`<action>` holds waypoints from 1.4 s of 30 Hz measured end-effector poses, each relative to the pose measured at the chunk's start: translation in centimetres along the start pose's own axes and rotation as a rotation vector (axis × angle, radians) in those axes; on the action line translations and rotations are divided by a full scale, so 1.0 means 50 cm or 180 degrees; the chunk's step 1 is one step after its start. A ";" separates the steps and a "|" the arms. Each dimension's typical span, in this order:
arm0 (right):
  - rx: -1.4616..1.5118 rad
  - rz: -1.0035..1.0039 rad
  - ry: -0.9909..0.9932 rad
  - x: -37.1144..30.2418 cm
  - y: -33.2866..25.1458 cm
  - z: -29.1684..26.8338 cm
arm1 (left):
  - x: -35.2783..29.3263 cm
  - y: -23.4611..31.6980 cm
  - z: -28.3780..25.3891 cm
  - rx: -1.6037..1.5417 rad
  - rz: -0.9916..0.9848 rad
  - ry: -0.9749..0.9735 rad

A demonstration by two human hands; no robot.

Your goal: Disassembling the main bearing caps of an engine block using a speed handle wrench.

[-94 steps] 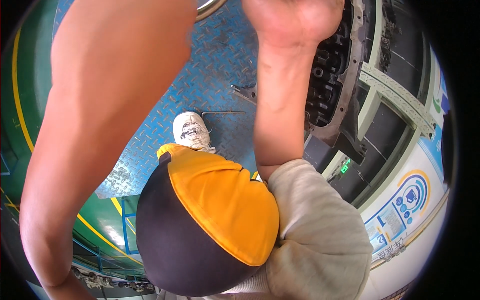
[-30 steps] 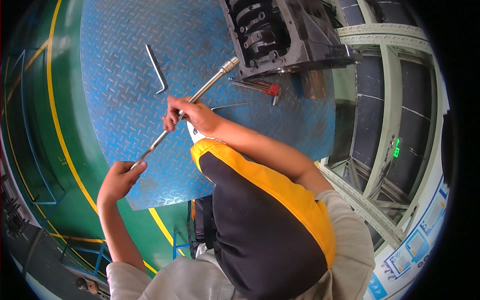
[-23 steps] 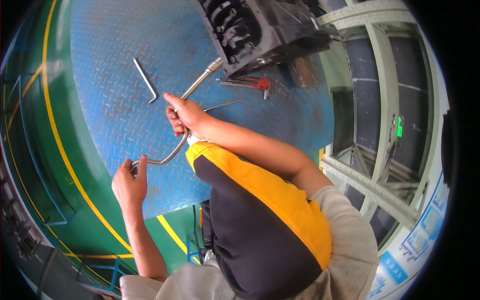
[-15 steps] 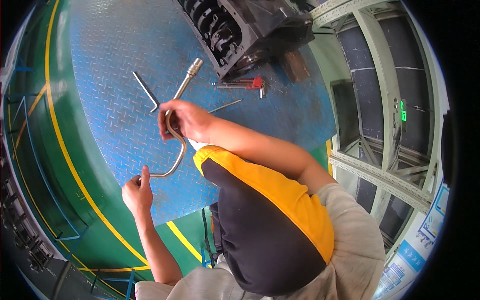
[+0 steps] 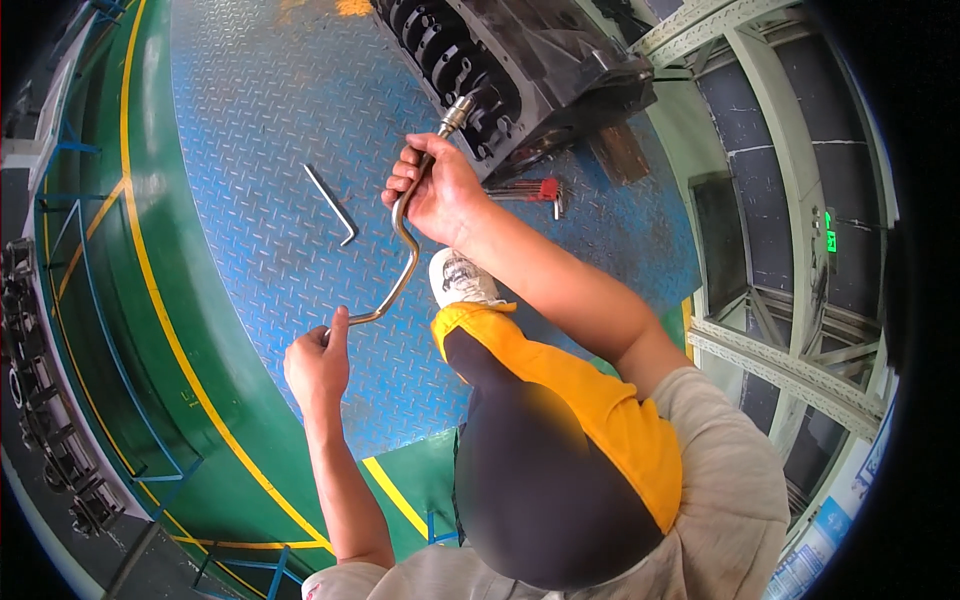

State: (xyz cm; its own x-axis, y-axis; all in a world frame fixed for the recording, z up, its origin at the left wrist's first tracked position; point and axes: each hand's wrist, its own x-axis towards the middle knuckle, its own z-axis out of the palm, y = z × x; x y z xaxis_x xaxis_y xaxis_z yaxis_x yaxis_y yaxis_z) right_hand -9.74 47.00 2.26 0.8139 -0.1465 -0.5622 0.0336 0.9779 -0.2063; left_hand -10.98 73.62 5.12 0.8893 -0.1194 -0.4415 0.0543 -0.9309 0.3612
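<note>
A silver crank-shaped speed wrench (image 5: 411, 262) is held in both of my hands. My left hand (image 5: 318, 368) is closed round its rear end, thumb raised. Higher up, my right hand (image 5: 438, 190) wraps its fingers round the shaft near the front. The socket (image 5: 457, 114) on the tip overlaps the near open side of a dark engine block (image 5: 565, 85); whether it touches a bolt inside, I cannot tell. An L-shaped hex key (image 5: 329, 203) lies on the blue plate left of my right hand.
The blue chequered metal plate (image 5: 260, 130) lies on a green floor with yellow lines. A set of hex keys in a red holder (image 5: 545, 189) lies beside the engine block, near a brown block (image 5: 618, 153). Pale metal framing (image 5: 775, 170) stands at right, blue rails (image 5: 110, 350) at left.
Both hands have carried the speed wrench toward the engine block, so its socket now overlaps the block's open side. The view has shifted a little, and my shoe has come into sight.
</note>
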 end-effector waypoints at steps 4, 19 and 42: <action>0.0149 0.0000 0.0213 0.018 -0.006 0.003 | 0.029 0.019 -0.025 0.0359 0.0067 0.0085; 0.0119 -0.0023 0.0427 0.034 0.012 -0.003 | 0.098 -0.006 -0.040 0.0399 0.0172 -0.0094; -0.2471 0.1316 -0.0389 0.008 0.171 -0.014 | 0.067 0.112 -0.201 0.0858 0.0792 0.1065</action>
State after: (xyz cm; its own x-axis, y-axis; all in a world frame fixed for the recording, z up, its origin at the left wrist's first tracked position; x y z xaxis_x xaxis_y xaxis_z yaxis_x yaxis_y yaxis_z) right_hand -9.56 55.21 -0.30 0.7316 0.2565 -0.6317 -0.6435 0.5658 -0.5155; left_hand -3.13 71.48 13.93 0.9597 -0.2732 -0.0651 -0.2583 -0.9497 0.1773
